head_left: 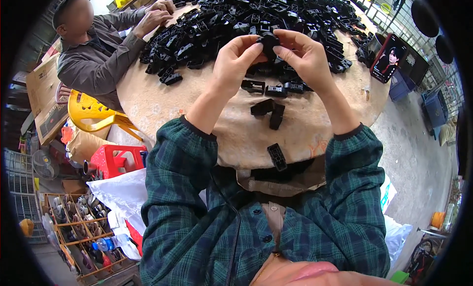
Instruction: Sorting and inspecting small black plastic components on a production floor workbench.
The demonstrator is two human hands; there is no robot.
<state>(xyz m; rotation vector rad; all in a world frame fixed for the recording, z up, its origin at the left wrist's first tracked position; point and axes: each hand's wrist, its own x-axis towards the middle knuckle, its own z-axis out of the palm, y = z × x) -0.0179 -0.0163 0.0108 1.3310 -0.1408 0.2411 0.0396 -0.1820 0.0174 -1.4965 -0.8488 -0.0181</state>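
Your left hand (235, 59) and right hand (304, 57) together pinch one black plastic part (268, 41) before the far heap of black parts (256, 15) on the round table (197, 99).

Round desk (162, 101), tan and worn, under a big heap of black plastic parts (256, 15) across the far half. Nearer the front edge, a few loose parts (268, 111) well apart from the heap, one part (277, 157) right at the rim. At the right edge, a phone (389, 58) propped upright, screen lit.
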